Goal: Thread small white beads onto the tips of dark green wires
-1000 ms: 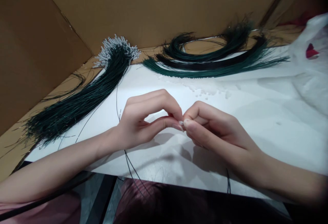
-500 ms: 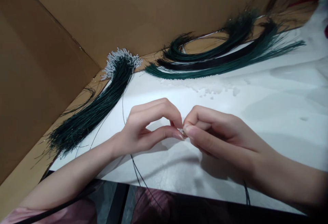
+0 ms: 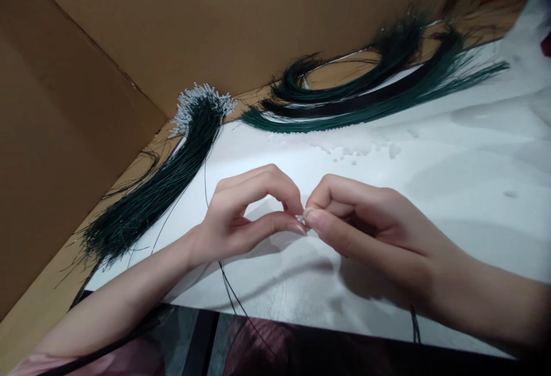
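Observation:
My left hand point(image 3: 247, 212) and my right hand point(image 3: 374, 227) meet over the white tabletop, thumb and forefinger of each pinched together. Between their fingertips shows a small whitish bead-like piece point(image 3: 300, 218), mostly covered, so its exact kind is unclear. Thin dark cords point(image 3: 228, 284) hang from below my left hand over the table's front edge. More dark cord point(image 3: 414, 324) drops beneath my right wrist. Whether these cords join the whitish piece is hidden by the fingers.
A dark green bundle of cords point(image 3: 159, 192) with white beaded ends point(image 3: 196, 106) lies to the left. More green and black strands point(image 3: 344, 117) curve along the back. Small white bits point(image 3: 353, 151) are scattered on the white tabletop point(image 3: 451, 163). Cardboard walls point(image 3: 258, 20) stand behind.
Both hands keep their pinch, with a tiny shift leftward in view. The whitish piece shows slightly more between the fingertips.

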Available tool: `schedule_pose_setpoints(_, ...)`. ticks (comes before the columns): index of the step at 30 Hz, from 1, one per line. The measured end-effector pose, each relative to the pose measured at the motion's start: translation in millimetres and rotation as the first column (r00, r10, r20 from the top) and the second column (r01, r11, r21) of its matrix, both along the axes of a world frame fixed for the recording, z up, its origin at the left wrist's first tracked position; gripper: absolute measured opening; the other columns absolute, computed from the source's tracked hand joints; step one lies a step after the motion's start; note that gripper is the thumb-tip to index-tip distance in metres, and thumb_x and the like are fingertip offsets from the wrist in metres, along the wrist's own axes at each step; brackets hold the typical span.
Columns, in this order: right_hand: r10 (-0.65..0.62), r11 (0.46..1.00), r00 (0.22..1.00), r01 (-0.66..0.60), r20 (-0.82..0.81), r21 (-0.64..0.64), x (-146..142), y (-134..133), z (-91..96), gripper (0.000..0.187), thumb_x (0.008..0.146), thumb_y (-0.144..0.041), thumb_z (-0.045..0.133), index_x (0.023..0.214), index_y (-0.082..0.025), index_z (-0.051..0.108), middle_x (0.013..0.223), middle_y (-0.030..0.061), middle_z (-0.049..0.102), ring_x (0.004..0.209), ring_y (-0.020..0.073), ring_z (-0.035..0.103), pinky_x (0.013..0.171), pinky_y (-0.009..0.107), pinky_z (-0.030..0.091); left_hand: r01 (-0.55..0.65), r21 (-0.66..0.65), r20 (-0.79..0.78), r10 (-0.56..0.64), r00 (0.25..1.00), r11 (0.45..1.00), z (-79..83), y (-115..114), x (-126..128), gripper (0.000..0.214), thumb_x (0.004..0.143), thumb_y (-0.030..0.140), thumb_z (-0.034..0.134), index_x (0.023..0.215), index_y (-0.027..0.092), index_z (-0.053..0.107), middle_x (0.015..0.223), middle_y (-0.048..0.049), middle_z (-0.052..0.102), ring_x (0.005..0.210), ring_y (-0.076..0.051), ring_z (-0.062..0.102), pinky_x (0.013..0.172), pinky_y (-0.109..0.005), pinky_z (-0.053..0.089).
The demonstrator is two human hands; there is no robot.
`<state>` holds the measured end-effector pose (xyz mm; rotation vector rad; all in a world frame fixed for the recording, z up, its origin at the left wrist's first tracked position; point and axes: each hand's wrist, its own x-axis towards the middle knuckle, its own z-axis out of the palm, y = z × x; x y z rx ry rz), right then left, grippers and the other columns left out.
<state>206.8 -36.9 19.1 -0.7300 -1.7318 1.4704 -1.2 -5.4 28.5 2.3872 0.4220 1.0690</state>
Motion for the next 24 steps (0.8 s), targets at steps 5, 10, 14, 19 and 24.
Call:
schedule_pose_setpoints(5,-0.002,1.000,1.000,0.002,0.002,0.003,-0.1,-0.3,-0.2,0.019,0.094,-0.029,0.058,0.079,-0.020,0.054,0.060,-0.0053,0.044,0.054,0.0081,0.036,0.047,0.023,0.027,-0.026,-0.007,-0.002,0.026,1.000,1.000,-0.2,-0.2,0.0,0.014,0.080,0.017,0.075,0.089,0.016,0.064,0.078,-0.0036,0.067,0.074,-0.013,0.063,0.068,-0.026,0.053)
schedule_pose_setpoints(10,-0.005,1.000,1.000,0.005,-0.004,-0.002,-0.4,-0.1,-2.2,0.019,0.094,-0.029,0.059,0.079,-0.020,0.053,0.059,-0.0061,0.043,0.053,0.0077,0.034,0.046,0.023,0.025,-0.036,0.004,-0.016,0.036,0.999,0.999,0.3,-0.8,-0.7,0.015,0.080,0.014,0.075,0.090,0.016,0.064,0.078,-0.0037,0.066,0.075,-0.014,0.062,0.068,-0.027,0.052)
schedule_pose_setpoints(14,-0.011,1.000,1.000,0.011,-0.005,0.015,-0.6,0.0,-3.0,0.021,0.096,-0.031,0.056,0.079,-0.020,0.052,0.060,-0.0057,0.043,0.054,0.0076,0.035,0.047,0.023,0.026,-0.021,0.002,-0.026,0.021,0.999,1.000,0.8,-0.8,-1.7,0.015,0.081,0.020,0.075,0.091,0.014,0.064,0.080,-0.0051,0.066,0.076,-0.014,0.062,0.068,-0.027,0.052)
schedule_pose_setpoints(19,-0.009,1.000,1.000,0.009,-0.004,0.010,-1.0,0.4,-2.4,0.020,0.095,-0.033,0.058,0.079,-0.020,0.053,0.060,-0.0055,0.043,0.054,0.0080,0.035,0.046,0.023,0.026,-0.014,0.007,-0.020,0.014,1.000,1.000,0.7,0.4,-1.0,0.017,0.081,0.025,0.075,0.090,0.014,0.064,0.080,-0.0052,0.066,0.075,-0.014,0.063,0.067,-0.026,0.051)
schedule_pose_setpoints(24,-0.017,1.000,1.000,0.016,0.020,0.023,-1.6,0.3,-3.6,0.024,0.098,-0.035,0.051,0.079,-0.020,0.052,0.060,-0.0046,0.042,0.054,0.0086,0.034,0.046,0.024,0.026,-0.022,-0.001,-0.022,0.022,1.000,1.000,0.3,0.2,-0.8,0.019,0.082,0.029,0.074,0.089,0.015,0.065,0.079,-0.0051,0.066,0.074,-0.014,0.062,0.067,-0.027,0.051)
